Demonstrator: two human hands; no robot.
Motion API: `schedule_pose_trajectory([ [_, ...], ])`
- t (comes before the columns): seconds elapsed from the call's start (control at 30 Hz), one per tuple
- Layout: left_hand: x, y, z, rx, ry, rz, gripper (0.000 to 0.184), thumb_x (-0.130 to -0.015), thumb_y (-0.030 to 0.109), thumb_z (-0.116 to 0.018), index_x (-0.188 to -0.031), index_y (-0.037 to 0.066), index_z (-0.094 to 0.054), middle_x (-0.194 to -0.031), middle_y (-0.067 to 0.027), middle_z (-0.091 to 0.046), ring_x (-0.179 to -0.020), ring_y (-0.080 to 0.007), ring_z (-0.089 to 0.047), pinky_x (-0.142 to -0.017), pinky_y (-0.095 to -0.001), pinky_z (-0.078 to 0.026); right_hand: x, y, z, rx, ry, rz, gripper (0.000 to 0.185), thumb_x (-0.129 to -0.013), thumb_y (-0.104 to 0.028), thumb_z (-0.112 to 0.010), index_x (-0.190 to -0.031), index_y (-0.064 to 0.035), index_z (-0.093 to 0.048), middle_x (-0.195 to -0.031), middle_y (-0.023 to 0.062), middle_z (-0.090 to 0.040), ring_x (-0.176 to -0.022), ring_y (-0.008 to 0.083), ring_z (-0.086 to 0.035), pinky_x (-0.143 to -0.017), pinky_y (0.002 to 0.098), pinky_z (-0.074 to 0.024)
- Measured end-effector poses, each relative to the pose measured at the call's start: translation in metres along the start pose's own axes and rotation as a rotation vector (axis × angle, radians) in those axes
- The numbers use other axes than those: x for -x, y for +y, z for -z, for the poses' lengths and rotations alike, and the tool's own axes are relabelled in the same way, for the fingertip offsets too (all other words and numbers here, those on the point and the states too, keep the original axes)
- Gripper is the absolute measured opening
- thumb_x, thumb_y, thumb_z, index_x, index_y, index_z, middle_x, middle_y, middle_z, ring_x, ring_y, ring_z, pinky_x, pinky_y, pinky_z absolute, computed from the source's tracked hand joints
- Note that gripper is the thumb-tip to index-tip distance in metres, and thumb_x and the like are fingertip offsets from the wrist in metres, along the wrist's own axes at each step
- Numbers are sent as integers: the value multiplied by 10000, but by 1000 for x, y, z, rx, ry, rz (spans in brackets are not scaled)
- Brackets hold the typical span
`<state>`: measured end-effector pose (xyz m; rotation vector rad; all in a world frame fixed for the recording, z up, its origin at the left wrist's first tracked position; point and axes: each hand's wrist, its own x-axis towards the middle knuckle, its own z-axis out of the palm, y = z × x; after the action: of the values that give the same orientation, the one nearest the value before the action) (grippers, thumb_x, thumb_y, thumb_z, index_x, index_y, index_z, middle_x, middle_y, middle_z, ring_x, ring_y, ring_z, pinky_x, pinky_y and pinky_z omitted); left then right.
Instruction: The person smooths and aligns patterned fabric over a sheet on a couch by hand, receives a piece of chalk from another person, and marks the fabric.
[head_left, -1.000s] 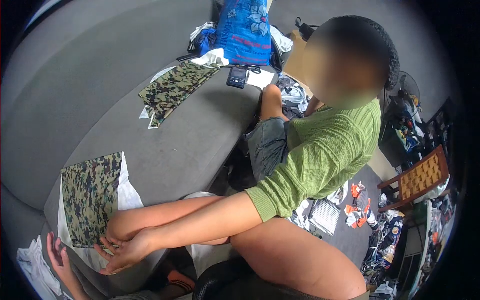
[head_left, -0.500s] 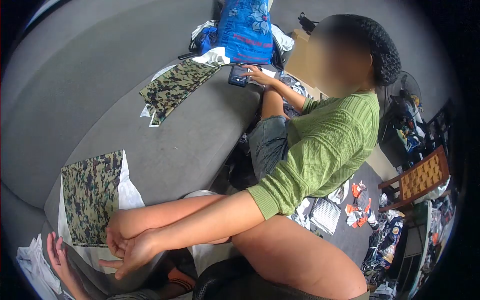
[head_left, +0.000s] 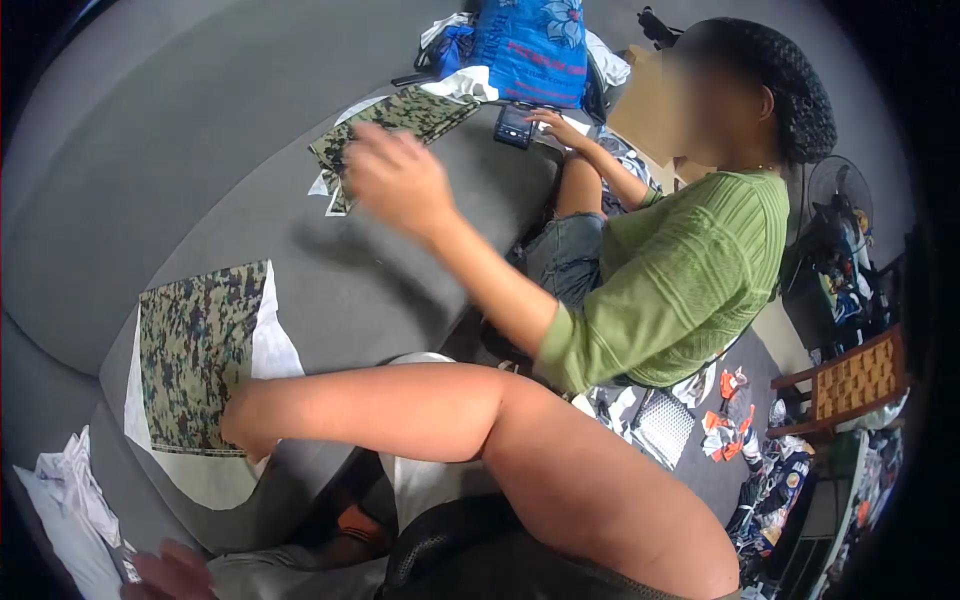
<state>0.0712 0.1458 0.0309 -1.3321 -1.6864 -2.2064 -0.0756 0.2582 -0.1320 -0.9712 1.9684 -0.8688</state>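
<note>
A camouflage-print cloth piece [head_left: 195, 350] with white edging lies flat on the grey couch at the left. My right hand [head_left: 250, 420] reaches across to its lower right corner. Its fingers are curled down on the cloth edge, partly hidden and slightly blurred. My left hand [head_left: 172, 572] is low at the bottom left, smeared by motion, near a crumpled white cloth [head_left: 75, 490]. Above my right forearm, a co-worker's blurred hand [head_left: 400, 185] is in the air, in front of a second camouflage piece [head_left: 425, 115].
The co-worker in a green top [head_left: 690, 270] sits close at the right, their other hand beside a phone [head_left: 515, 125]. A blue printed sack [head_left: 530, 60] stands on the grey couch [head_left: 230, 190]. Cloth scraps [head_left: 730, 410] lie on the floor near a wooden chair [head_left: 850, 380].
The co-worker's hand has lifted away from beside my right hand, up and to the right. My left hand has dropped lower. The whole view has shifted somewhat.
</note>
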Motion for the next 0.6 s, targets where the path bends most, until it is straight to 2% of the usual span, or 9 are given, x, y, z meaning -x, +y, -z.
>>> schedule_pose_trajectory([
  [0.03,0,4,-5,1,6,2,192,-862,245,-711,-1046,192,-695,-1108,26,-595,-1078,-214,-492,-957,-455,-378,-17,5,-4,641,32,-71,287,-767,-335,-666,-920,-107,-748,-949,89,-718,-940,283,-669,-775,435,-533],
  [0.13,-3,15,-14,162,-63,134,155,-826,275,-735,-981,290,-728,-1097,128,-608,-1082,-201,-499,-1028,-469,-325,-30,7,-4,679,-65,-77,280,-760,-323,-653,-919,-115,-751,-939,79,-719,-931,275,-671,-779,428,-531],
  [0.2,-4,19,-18,155,-55,137,176,-821,280,-736,-996,292,-728,-1102,129,-607,-1081,-201,-500,-1036,-467,-319,-28,7,-3,699,-111,-80,277,-757,-318,-646,-918,-119,-752,-934,74,-719,-927,271,-672,-781,425,-530],
  [0.3,-1,23,-16,145,-43,154,217,-811,290,-738,-1027,297,-728,-1111,130,-605,-1078,-201,-502,-1050,-464,-308,-16,7,-1,642,14,-31,273,-749,-309,-636,-916,-128,-755,-921,67,-721,-922,266,-673,-779,421,-531],
  [0.43,9,28,0,162,-101,195,257,-816,295,-741,-1071,318,-718,-1144,103,-605,-1087,-206,-501,-1073,-474,-298,-23,6,0,646,-54,-81,269,-754,-320,-643,-914,-136,-757,-914,60,-721,-918,264,-673,-779,424,-531],
  [0.53,6,21,-6,45,28,115,262,-834,306,-734,-1094,301,-709,-1188,59,-598,-1136,-216,-494,-1099,-519,-264,-24,2,1,663,-63,-90,259,-760,-319,-650,-896,-126,-755,-917,70,-721,-924,268,-673,-784,425,-531],
  [0.57,6,19,-4,45,29,115,262,-834,306,-734,-1094,301,-709,-1188,59,-598,-1136,-216,-494,-1099,-519,-264,-23,0,1,669,-66,-95,254,-762,-319,-653,-886,-121,-754,-919,75,-721,-928,270,-674,-786,425,-531],
  [0.6,8,16,2,74,-6,86,272,-845,320,-723,-1111,268,-703,-1207,47,-591,-1188,-243,-470,-1106,-564,-232,-25,3,-2,669,-67,-93,254,-762,-319,-653,-886,-121,-754,-919,75,-721,-928,270,-674,-786,425,-531],
])
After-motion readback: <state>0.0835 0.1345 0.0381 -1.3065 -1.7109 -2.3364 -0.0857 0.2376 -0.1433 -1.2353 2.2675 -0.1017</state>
